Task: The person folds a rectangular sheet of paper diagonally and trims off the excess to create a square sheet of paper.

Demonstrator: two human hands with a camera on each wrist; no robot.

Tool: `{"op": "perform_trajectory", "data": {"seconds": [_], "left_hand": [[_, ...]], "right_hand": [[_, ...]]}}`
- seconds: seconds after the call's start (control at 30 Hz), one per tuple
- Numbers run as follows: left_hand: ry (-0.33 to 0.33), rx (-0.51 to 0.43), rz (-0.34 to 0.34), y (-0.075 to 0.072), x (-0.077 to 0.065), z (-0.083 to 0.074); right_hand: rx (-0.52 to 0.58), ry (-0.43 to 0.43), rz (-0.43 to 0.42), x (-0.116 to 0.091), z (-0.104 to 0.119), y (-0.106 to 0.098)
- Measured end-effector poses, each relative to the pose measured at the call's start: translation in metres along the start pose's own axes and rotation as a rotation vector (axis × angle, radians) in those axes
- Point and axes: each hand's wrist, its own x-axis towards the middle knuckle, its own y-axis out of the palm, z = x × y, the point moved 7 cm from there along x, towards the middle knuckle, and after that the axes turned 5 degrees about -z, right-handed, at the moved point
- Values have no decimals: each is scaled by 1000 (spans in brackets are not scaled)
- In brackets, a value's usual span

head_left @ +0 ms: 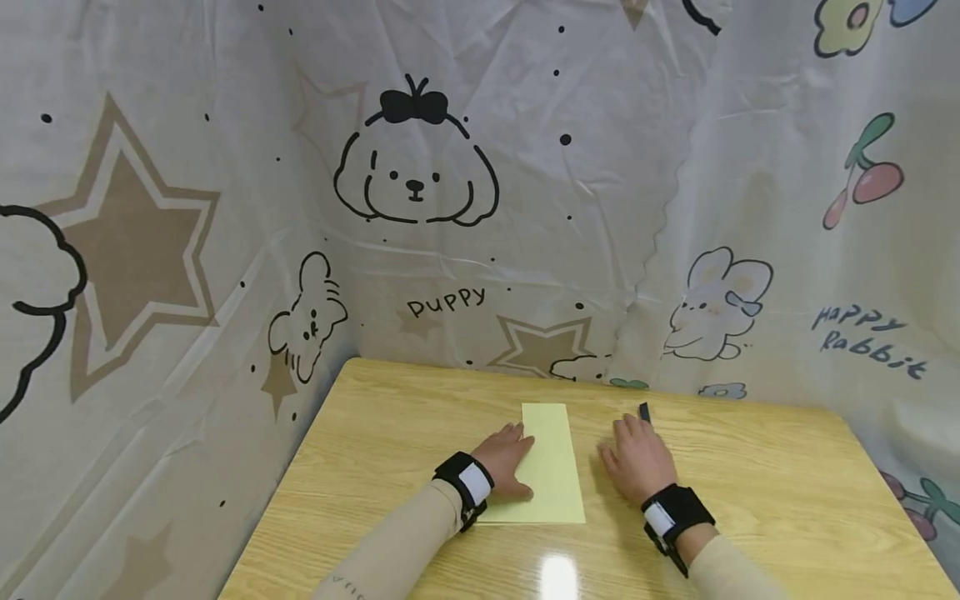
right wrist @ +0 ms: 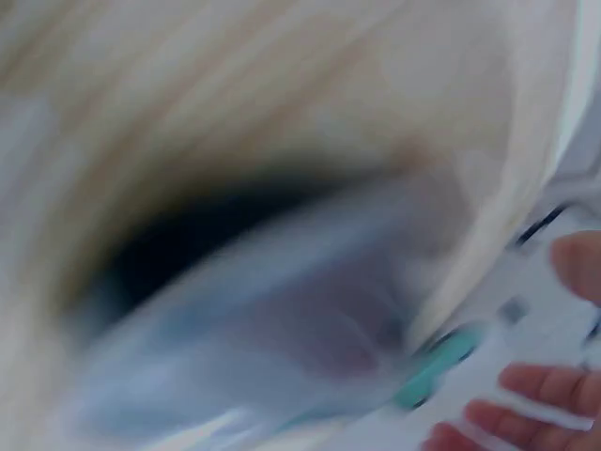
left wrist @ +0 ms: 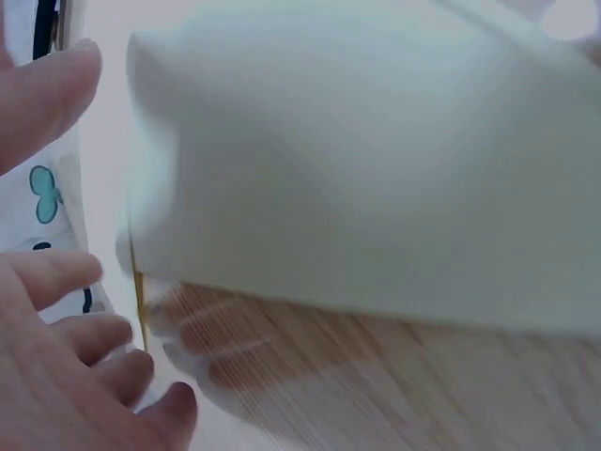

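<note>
A pale yellow sheet of paper [head_left: 558, 467] lies lengthwise on the wooden table, its far end towards the back. My left hand [head_left: 504, 462] is at the left edge of the paper, thumb and fingers spread, the thumb over the sheet. In the left wrist view the paper [left wrist: 357, 188] looks whitish, with the fingers beside its end. Right of the paper, my right hand [head_left: 643, 458] reaches over a narrow black thing [head_left: 645, 412], whose tip shows past the fingers. The right wrist view shows a blurred black and bluish object; its kind I cannot tell.
The wooden table [head_left: 382, 433] meets a printed cloth [head_left: 450, 258] hanging behind it and at both sides. Light reflects off the table [head_left: 558, 575] in front of the paper. Black bands with white patches circle both wrists.
</note>
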Motion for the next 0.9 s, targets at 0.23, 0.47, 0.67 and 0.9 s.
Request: {"op": "perform_trajectory", "data": {"seconds": [0.23,0.47,0.67,0.9], "left_hand": [[11,126,-49,0,-13,5],[19,199,-45,0,-18,5],[13,183,-42,-5,-19,3],[8,157,-54,8,-13,10]], "right_hand": [[121,-254,251,-8,85,41],[59,-311,309,-17,97,58],[113,-255,337,-15,82,46],[187,-115,405,-8,49,35]]}}
